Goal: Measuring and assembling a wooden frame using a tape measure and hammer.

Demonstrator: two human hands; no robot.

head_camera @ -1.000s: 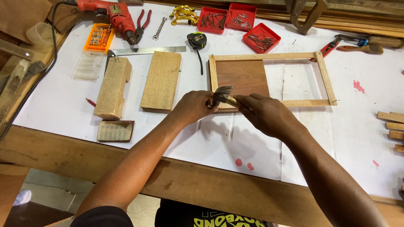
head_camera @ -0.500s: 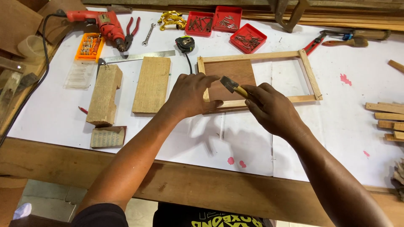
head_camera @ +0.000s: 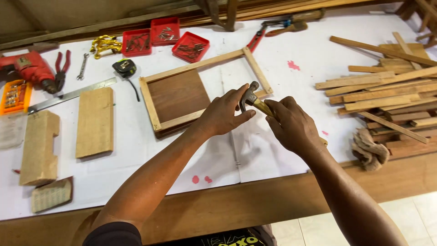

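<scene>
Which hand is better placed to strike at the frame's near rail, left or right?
Right, probably. The right hand grips the hammer by its handle, head poised over the wooden frame. The left hand sits at the frame's near rail beside the hammer head, fingertips pinched as if steadying something too small to see.

The wooden frame (head_camera: 200, 98) sits mid-table with a panel (head_camera: 178, 94) inside its left half, and two wood blocks (head_camera: 94, 121) are off to its left. Nail trays (head_camera: 190, 46) are behind it, a stack of slats (head_camera: 391, 86) way over right, and both hands (head_camera: 223, 114) are at its front edge with a hammer (head_camera: 254, 101).
</scene>
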